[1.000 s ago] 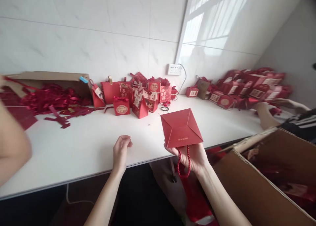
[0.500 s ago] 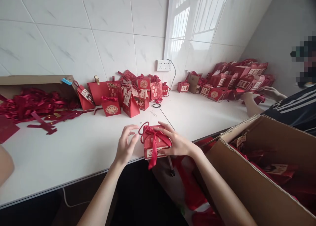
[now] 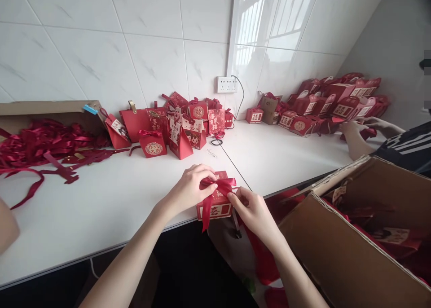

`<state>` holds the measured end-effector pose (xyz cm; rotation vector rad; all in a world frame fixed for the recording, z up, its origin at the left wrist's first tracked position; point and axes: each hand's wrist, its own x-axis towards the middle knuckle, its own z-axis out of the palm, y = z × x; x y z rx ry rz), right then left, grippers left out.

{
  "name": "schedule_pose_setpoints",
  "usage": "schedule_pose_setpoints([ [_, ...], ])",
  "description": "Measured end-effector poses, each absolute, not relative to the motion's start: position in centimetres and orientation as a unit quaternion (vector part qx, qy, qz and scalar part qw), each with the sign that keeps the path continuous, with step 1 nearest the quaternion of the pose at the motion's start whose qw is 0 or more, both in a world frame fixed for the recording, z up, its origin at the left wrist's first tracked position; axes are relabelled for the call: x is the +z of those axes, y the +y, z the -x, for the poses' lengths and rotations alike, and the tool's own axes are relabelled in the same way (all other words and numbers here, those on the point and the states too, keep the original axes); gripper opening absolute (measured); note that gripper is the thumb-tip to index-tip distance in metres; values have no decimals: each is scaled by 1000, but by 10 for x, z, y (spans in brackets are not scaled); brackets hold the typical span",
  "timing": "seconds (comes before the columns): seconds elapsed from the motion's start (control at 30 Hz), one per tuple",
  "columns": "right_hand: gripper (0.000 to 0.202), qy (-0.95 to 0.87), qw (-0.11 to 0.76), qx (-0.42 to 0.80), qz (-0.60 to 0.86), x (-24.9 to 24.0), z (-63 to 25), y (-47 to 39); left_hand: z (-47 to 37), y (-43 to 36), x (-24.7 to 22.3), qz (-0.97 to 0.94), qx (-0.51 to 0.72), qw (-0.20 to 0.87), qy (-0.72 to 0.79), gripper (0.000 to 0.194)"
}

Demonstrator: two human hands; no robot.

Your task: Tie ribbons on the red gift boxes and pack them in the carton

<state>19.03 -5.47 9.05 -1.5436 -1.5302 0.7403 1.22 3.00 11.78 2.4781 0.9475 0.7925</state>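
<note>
A small red gift box (image 3: 219, 204) with a pale printed label stands at the front edge of the white table. A red satin ribbon (image 3: 222, 184) is tied in a bow across its top, with one tail hanging down the front. My left hand (image 3: 193, 187) reaches over the box from the left, its thumb and fingers closed on the left side of the bow. From the right, my right hand (image 3: 251, 207) pinches the ribbon's right side between thumb and finger. The box's cord handle is hidden behind my left hand.
Several finished red boxes (image 3: 153, 144) line the wall. Loose ribbons (image 3: 50, 139) fill a carton at left. An open cardboard box (image 3: 336, 240) stands at right. Another person's hands (image 3: 353, 130) work by a pile of boxes (image 3: 336, 101). A socket strip (image 3: 226, 84) hangs behind.
My left hand has moved right onto the bow and closed on it. My right hand has shifted from gripping the box's side to pinching the ribbon. A ribbon strand now shows at far left.
</note>
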Motion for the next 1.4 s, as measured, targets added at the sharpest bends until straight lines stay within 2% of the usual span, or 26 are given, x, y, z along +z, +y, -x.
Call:
schedule_pose_setpoints([
  [0.23,37,-583,432,336,600,89,-186,-63,-16,26,108,-843,316,192,391,9],
  [0.33,37,-570,441,368,588,87,-187,-64,-17,26,109,-850,313,178,385,1],
  [0.47,40,-561,448,393,574,83,-193,-66,-17,27,109,-856,299,167,387,3],
  [0.53,45,-563,436,405,574,82,-195,-72,-17,28,108,-851,305,174,391,3],
  [0.63,52,-594,373,426,571,83,-191,-83,-18,29,107,-840,318,189,396,4],
  [0.73,48,-637,333,423,551,81,-174,-86,-20,29,107,-837,323,201,395,5],
  [0.93,41,-608,428,412,527,73,-133,-68,-25,28,109,-828,324,218,401,4],
  [1.03,43,-632,398,420,515,77,-131,-70,-24,28,108,-822,334,239,395,6],
  [1.13,49,-656,344,410,532,91,-155,-79,-17,30,108,-805,356,256,400,15],
  [1.23,60,-580,410,359,605,109,-192,-72,-9,33,111,-773,384,254,437,28],
  [1.3,60,-544,457,274,648,117,-211,-51,-7,36,113,-773,378,233,454,27],
  [1.4,54,-609,413,256,627,116,-218,-10,-9,36,116,-794,345,186,465,19],
])
